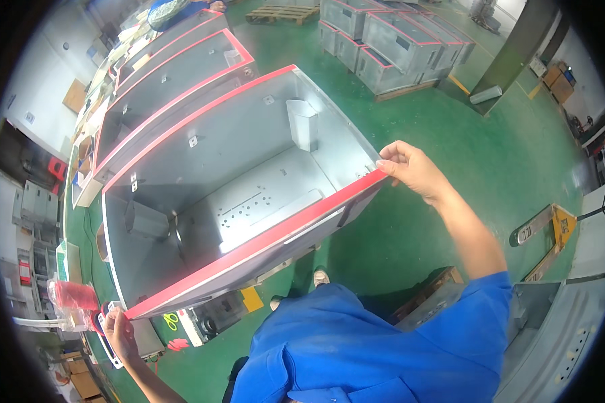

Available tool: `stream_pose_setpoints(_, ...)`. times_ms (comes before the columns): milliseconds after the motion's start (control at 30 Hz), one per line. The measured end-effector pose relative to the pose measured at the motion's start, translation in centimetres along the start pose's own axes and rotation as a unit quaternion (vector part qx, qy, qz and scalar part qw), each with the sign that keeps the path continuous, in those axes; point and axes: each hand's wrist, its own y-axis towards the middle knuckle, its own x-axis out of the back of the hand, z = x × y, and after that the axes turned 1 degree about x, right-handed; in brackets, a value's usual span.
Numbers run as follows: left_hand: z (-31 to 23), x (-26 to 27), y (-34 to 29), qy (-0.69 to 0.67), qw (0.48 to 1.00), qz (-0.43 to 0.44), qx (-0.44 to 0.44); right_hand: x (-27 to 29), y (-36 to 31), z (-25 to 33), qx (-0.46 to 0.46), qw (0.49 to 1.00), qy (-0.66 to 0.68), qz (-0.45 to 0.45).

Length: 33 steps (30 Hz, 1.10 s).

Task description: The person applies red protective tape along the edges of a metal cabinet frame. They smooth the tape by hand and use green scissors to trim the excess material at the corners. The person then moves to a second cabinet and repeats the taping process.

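Our blue shirt fills the bottom of the view, and just beyond it stands a large open metal box, slanting across the middle. Red strip runs along its near rim, corner to corner; a second red strip lines its far rim. With our right hand we pinch the near strip's end at the right corner, thumb and bent fingers closed. We bend the fingers of our left hand at the left corner, though we cannot tell whether they grip the strip. Near that hand lie a red roll in clear plastic and yellow-green scissors. Similar boxes stand behind ours.
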Motion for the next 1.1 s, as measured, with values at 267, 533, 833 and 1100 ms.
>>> stream_pose_setpoints(267, -0.2, -0.2, -0.3, -0.007, 1.000, -0.011, 0.000, 0.8, 0.8, -1.5, -0.022, 0.993, 0.111, 0.025)
stream_pose_setpoints(533, -1.1, -1.6, -0.7, 0.003, 0.998, -0.059, 0.027, -0.8, 0.0, -1.4, 0.043, 0.997, 0.051, -0.022)
stream_pose_setpoints(833, -0.2, -1.0, -0.3, -0.004, 0.998, -0.050, 0.023, -1.1, 0.1, -1.5, 0.056, 0.996, 0.058, -0.028)
stream_pose_setpoints(1100, -0.1, -0.9, -0.4, -0.005, 0.999, -0.045, 0.020, -1.1, 0.1, -1.8, 0.062, 0.995, 0.067, -0.035)
